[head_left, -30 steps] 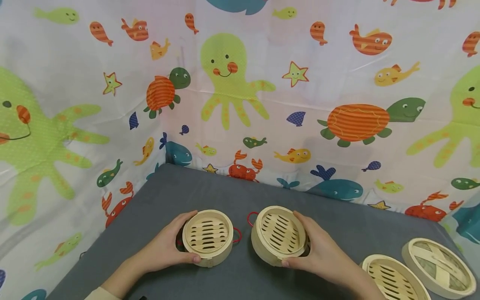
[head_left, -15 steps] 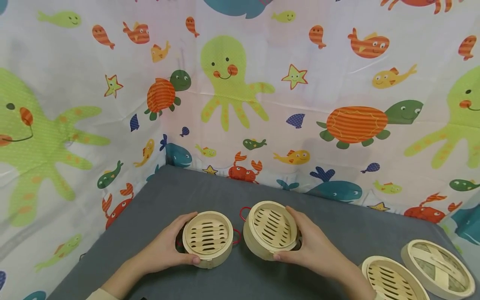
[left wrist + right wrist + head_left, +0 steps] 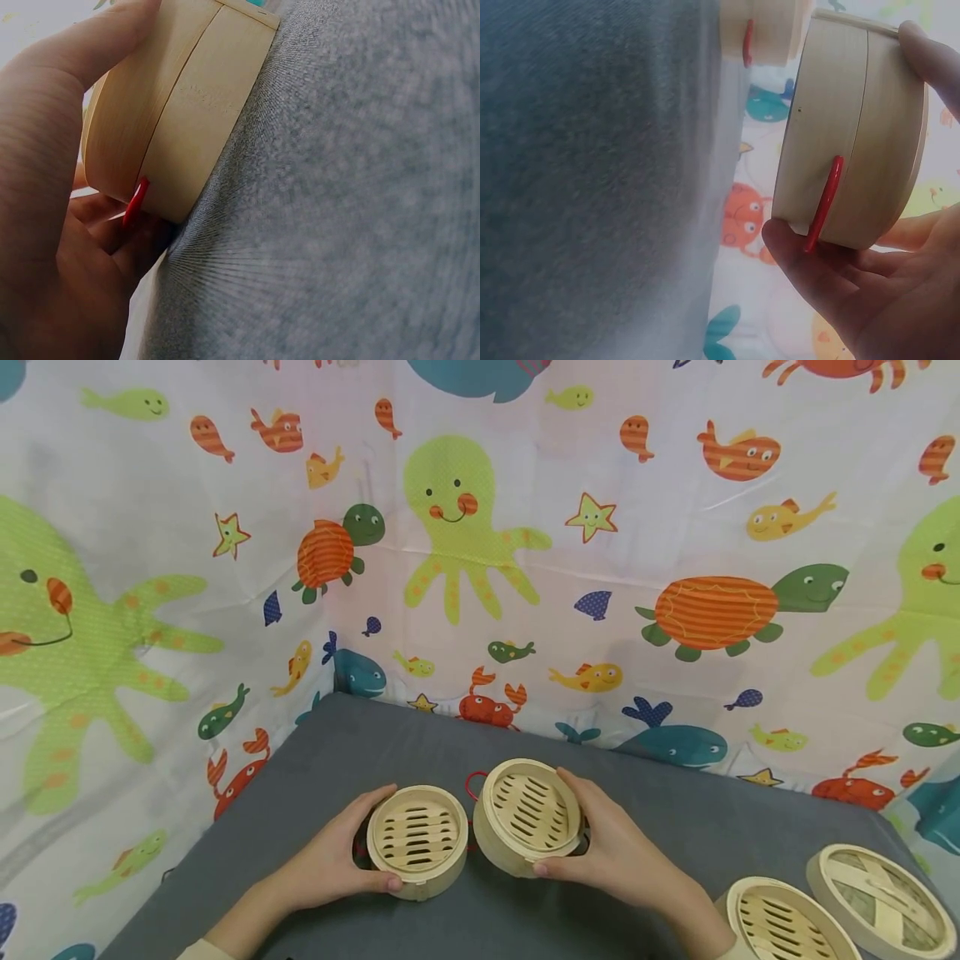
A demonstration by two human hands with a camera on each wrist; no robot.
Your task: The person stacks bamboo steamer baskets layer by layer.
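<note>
My left hand [image 3: 330, 860] grips a small round bamboo steamer basket [image 3: 417, 837] by its left side, thumb at the front. Its slatted floor faces up, and in the left wrist view its wall [image 3: 202, 112] meets the grey cloth. A second, similar basket [image 3: 529, 811] is in my right hand [image 3: 611, 843], held by its right side and slightly tilted. The right wrist view shows this basket's wall [image 3: 817, 105] raised off the cloth, with a red loop handle [image 3: 826, 202] near the fingers. The two baskets are side by side; whether they touch cannot be told.
At the right front lies another slatted steamer basket [image 3: 783, 925], partly cut off by the frame. Beside it rests a woven bamboo lid [image 3: 881, 902]. The grey table [image 3: 420, 739] is bordered by a curtain [image 3: 525, 643] printed with sea animals.
My right hand has moved its basket leftward and slightly up, closing the gap to the other basket. The left hand and its basket have stayed nearly still.
</note>
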